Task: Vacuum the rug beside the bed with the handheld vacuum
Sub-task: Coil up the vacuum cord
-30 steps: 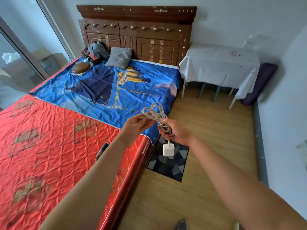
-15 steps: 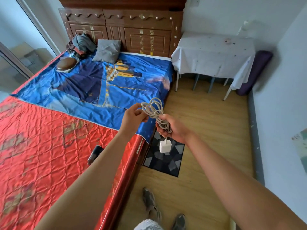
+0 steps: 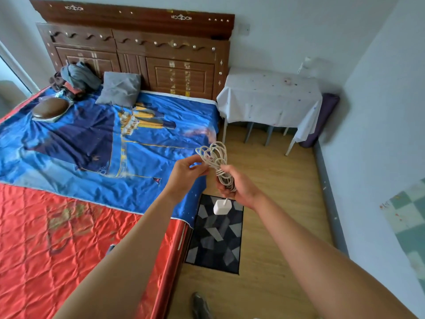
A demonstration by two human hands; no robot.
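- Nearest the camera, both forearms reach out over the edge of the bed (image 3: 92, 226), level and almost straight.
- The right hand (image 3: 239, 187) is wrapped around a coiled white cord (image 3: 216, 162); its plug block (image 3: 222, 207) dangles over the rug (image 3: 218, 236).
- The left hand (image 3: 186, 173) pinches a loop of that cord between thumb and fingertips.
- This looks like a preparatory step, likely unwinding the cord; vacuuming has not begun.
- The rug lies on the floor against the bed's side.
- No handheld vacuum is in view; the next move calls for freeing the cord and fetching it.
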